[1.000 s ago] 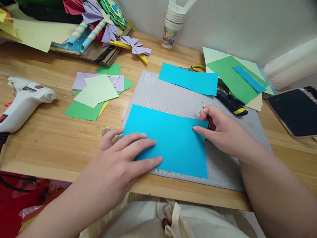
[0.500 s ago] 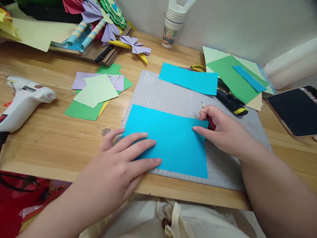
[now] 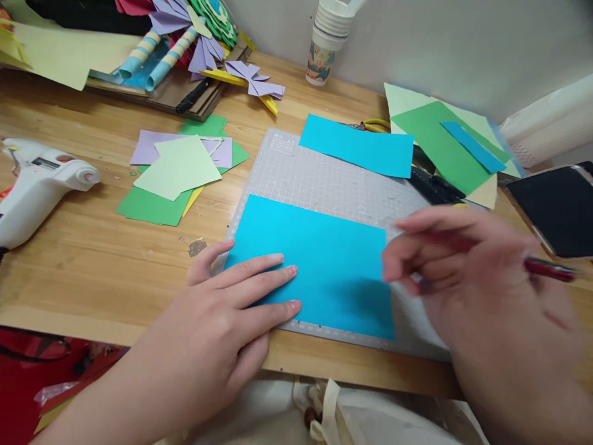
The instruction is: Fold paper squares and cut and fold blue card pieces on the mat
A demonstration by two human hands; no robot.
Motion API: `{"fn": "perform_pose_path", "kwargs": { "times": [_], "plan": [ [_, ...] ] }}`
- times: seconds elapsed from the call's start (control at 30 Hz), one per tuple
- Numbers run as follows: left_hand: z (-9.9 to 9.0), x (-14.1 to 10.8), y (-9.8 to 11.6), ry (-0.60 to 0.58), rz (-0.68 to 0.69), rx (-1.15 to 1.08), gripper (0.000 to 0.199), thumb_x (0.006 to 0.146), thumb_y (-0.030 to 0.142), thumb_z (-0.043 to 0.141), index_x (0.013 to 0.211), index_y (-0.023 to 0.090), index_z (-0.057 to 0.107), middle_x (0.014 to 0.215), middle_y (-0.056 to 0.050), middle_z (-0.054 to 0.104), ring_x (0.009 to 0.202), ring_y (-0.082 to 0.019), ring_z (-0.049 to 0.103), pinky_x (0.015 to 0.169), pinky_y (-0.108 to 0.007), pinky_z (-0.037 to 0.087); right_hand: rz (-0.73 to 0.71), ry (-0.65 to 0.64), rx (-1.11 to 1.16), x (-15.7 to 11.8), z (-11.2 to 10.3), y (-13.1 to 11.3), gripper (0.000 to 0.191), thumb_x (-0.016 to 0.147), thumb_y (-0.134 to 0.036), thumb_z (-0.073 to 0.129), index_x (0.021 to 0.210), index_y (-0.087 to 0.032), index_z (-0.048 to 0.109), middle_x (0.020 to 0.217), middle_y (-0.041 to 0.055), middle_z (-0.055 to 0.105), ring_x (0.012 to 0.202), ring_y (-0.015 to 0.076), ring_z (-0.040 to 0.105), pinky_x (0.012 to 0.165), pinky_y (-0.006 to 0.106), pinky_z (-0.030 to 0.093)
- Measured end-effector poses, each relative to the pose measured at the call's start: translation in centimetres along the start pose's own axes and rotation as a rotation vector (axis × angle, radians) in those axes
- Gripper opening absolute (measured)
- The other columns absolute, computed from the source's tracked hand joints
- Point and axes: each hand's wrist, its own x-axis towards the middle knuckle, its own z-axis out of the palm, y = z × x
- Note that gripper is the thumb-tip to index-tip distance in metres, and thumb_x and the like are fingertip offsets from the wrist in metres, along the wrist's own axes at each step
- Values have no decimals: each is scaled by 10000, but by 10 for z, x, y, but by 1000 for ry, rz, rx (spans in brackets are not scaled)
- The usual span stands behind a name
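Observation:
A blue sheet of paper [image 3: 324, 259] lies on the grey cutting mat [image 3: 319, 176], near the table's front edge. My left hand [image 3: 241, 303] rests flat on the sheet's left part with its fingers spread. Raised over the sheet's right edge, my right hand [image 3: 467, 278] is blurred by motion. Its fingers are curled round a dark red pencil [image 3: 549, 269], whose end sticks out to the right; the tip is hidden by the hand. A narrower blue strip of paper [image 3: 356, 145] lies across the mat's far edge.
Left of the mat are paper offcuts [image 3: 178, 167] and a white glue gun [image 3: 46, 179]. Stacked paper cups [image 3: 324, 52] stand by the wall. At right lie green papers [image 3: 445, 142], a black-handled cutter [image 3: 433, 185] and a phone [image 3: 556, 210]. Paper crafts [image 3: 185, 37] fill the back left.
My right hand has lifted off the sheet's upper right corner and moved right and towards me with the pencil. My left hand stays on the sheet.

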Motion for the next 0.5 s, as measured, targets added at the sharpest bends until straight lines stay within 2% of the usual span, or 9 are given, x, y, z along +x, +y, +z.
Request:
{"fn": "perform_pose_path", "kwargs": {
  "times": [0.03,0.07,0.13,0.2,0.33,0.5],
  "plan": [
    [0,0,0,3,3,0,296,887,250,516,1099,406,650,1333,119,583,1270,-193,492,1142,-452,84,100,-184,95,-7,7,-1,406,947,-567,347,1080,-306,627,799,50,623,629,190,562,473,317,386],
    [0,0,0,8,5,-2,298,882,248,521,1103,401,649,1328,117,588,1268,-194,495,1144,-449,83,166,-298,141,-14,14,0,404,954,-558,335,1072,-315,635,800,41,617,627,180,561,473,305,394],
    [0,0,1,16,13,-6,303,870,244,532,1109,391,647,1316,114,599,1264,-196,500,1146,-441,82,196,-428,149,-23,26,5,327,966,-475,387,994,-290,654,757,27,593,632,164,549,493,287,405],
    [0,0,2,27,15,-7,296,864,243,537,1097,384,651,1304,116,608,1271,-201,492,1144,-440,85,155,-453,112,-28,33,10,219,963,-352,435,909,-263,628,746,18,584,637,154,536,516,279,415],
    [-1,0,2,34,7,22,282,859,253,539,1068,402,655,1315,139,593,1308,-204,445,1142,-439,72,69,-374,42,-28,35,15,78,909,-214,480,845,-255,499,764,5,560,658,157,522,569,300,438],
    [-1,-1,4,45,-23,57,263,862,295,546,1057,434,655,1364,138,548,1327,-215,412,1133,-450,80,89,-473,-46,-25,31,19,107,856,-178,512,824,-259,449,788,0,567,674,163,527,565,307,435]
  ]
}}
